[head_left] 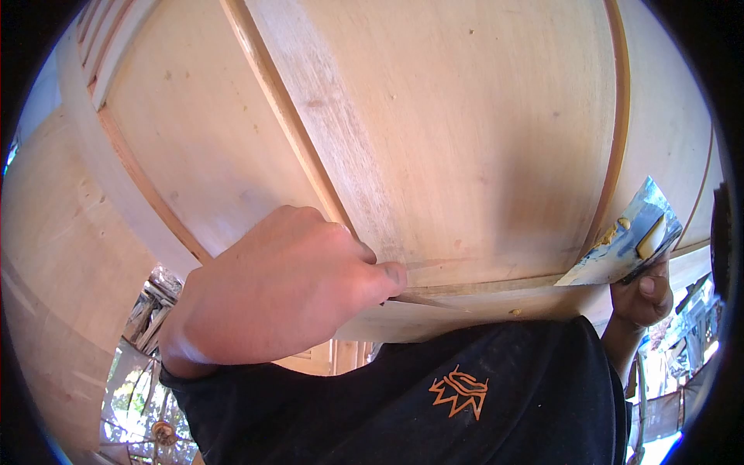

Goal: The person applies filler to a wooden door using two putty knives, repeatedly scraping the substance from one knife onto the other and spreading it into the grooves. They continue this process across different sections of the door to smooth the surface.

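Observation:
My left hand (287, 283) is closed in front of the wooden panel (480, 139), at centre left. From its fingertips a thin, dark blade (426, 301) points right, seen nearly edge-on along the panel's lower edge strip; its handle is hidden by the hand. At the right, my right hand (643, 298) grips a flat, paint-smeared plate (620, 260) by its lower edge. Yellowish paste sits on this plate, with a small pale piece (652, 237) on top. A small dab of similar paste (516, 312) is on the wood between the hands.
Raised wooden strips (288, 116) cross the panel, with a curved one (620, 116) at right. Slatted wood shows at upper left. My black shirt (511, 387) fills the bottom. Stacked wood pieces (151, 310) lie beyond my left arm.

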